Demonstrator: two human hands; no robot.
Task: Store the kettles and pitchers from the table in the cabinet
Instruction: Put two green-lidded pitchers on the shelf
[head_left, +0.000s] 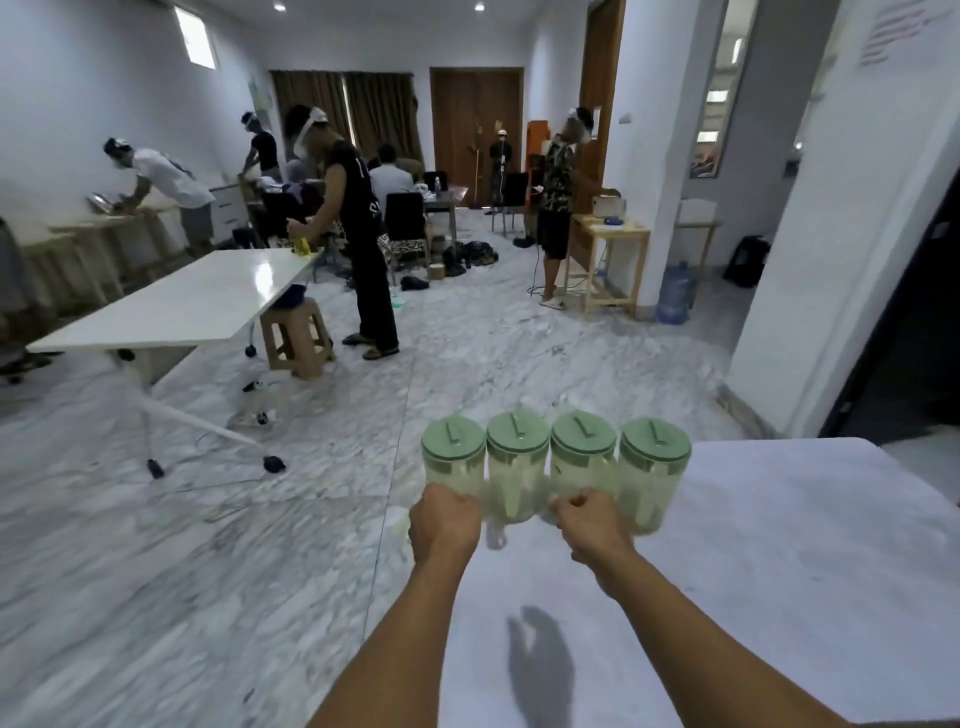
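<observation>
A marble-patterned floor (260, 519) fills most of the view, its near part smeared by motion blur. At the lower right a white table (779, 571) runs out of frame on its right and bottom edges. A second white table (171, 306) on castors stands well apart at the left, a tan plastic stool (298, 338) beside it. Several people work in the background, too far and blurred to make out what they handle.

Four clear plastic pitchers stand in a row, side by side and upright, at the table's far-left edge, each with a pale green lid: first pitcher (453, 457), second pitcher (517, 467), third pitcher (584, 457) and fourth pitcher (653, 478). Their bodies are blurred; whether they hold anything cannot be told.

The left hand (444, 525) is closed in a fist on the first pitcher's handle, which it hides. The right hand (589, 522) is closed likewise on the third pitcher's handle. Whether either pitcher is off the table is unclear.
</observation>
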